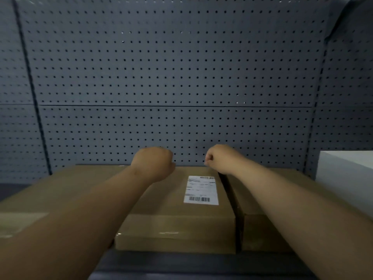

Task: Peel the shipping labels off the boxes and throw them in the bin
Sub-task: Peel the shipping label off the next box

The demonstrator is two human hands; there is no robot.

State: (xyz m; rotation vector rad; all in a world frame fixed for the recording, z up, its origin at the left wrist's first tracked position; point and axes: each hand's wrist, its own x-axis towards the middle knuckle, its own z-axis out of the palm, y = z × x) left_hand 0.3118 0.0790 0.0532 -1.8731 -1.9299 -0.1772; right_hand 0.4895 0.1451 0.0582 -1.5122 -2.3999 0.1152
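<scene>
forearms stretched over box [161, 201] | left hand [153, 162], right hand [217, 158] curled at far edge, hold cannot be told | label [201, 190] stuck flat on top | judged thin, tearable; to be lifted by corner

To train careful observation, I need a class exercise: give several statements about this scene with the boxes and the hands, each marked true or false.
1. A shipping label lies on top of the middle box. True.
2. The right hand presses flat on the label. False: it is curled, and it is past the label's far end, near the box's far edge.
3. A pegboard wall stands behind the boxes. True.
4. The label is half peeled off. False: it lies flat on the box.
5. A white box stands to the right of the cardboard boxes. True.
</scene>
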